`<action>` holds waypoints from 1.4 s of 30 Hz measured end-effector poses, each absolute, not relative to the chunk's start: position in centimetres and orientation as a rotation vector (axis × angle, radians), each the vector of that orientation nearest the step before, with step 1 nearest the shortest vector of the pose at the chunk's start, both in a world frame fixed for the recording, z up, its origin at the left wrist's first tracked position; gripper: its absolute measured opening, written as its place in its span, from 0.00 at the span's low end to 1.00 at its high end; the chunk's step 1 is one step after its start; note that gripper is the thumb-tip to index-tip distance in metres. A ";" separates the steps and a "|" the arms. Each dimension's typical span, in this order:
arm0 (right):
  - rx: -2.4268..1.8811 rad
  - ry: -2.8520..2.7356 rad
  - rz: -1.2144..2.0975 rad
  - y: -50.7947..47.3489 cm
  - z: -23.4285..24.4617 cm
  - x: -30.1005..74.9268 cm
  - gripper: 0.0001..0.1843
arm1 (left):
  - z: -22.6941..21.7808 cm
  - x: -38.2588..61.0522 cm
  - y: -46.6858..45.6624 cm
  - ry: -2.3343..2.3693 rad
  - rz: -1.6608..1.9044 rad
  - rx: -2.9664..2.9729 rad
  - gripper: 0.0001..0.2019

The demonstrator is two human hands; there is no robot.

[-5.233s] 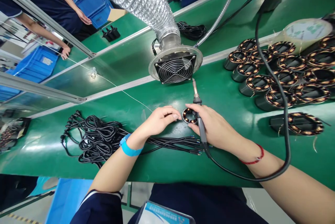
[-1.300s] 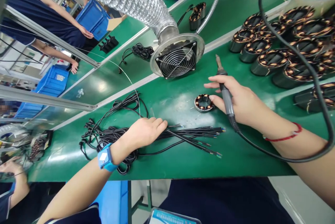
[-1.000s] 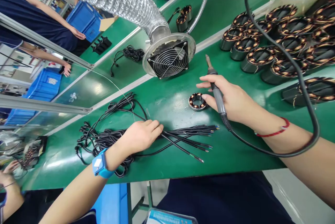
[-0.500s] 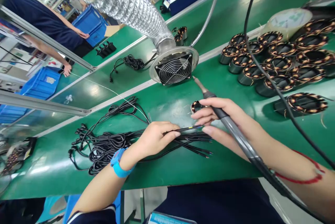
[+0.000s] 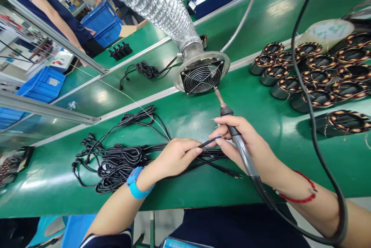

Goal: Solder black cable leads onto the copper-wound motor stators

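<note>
My left hand (image 5: pixel 179 157) is closed, pinching a black power cable (image 5: pixel 209 142) near its stripped end. A thin solder wire (image 5: pixel 130 103) runs from beside this hand up to the upper left. My right hand (image 5: pixel 253 143) grips a soldering iron (image 5: pixel 241 148), its tip pointing up towards the fan grille. The right thumb and fingertips are at the coloured wire ends of the cable. Several other cable ends lie under my hands, leading to a pile of coiled black cables (image 5: pixel 121 163) on the left.
A fume fan (image 5: pixel 203 78) hangs on a silver duct (image 5: pixel 162 4) ahead. Several copper-wound stators (image 5: pixel 346 122) stand at the right, beside a tape roll (image 5: pixel 330 31). The iron's black cord (image 5: pixel 301 78) loops on the right. Co-workers (image 5: pixel 55 20) are beyond the metal frame (image 5: pixel 55 43).
My right hand has moved slightly left, its fingertips now at the cable's end. The iron is more upright. The small stator behind my right fingers is no longer visible. The cord loop has shifted.
</note>
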State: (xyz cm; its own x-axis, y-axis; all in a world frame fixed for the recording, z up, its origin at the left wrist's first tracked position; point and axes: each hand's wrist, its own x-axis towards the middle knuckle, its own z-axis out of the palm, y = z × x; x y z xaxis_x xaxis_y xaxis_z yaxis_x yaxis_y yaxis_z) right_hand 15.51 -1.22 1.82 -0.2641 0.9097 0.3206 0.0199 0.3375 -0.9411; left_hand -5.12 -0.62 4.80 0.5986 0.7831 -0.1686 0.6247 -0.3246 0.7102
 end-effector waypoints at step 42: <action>-0.961 -1.721 0.705 0.8 -1.4 18.7 0.21 | 4.8 -4.7 0.9 1.127 -0.217 2.310 0.07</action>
State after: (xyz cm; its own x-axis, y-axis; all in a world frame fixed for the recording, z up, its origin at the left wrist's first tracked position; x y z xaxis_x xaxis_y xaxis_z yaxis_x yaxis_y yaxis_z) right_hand 18.74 0.82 -1.41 -0.1835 0.8576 0.4805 0.2743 0.5141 -0.8127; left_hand -4.75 0.88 4.79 0.6343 0.6777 -0.3720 0.7674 -0.4934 0.4095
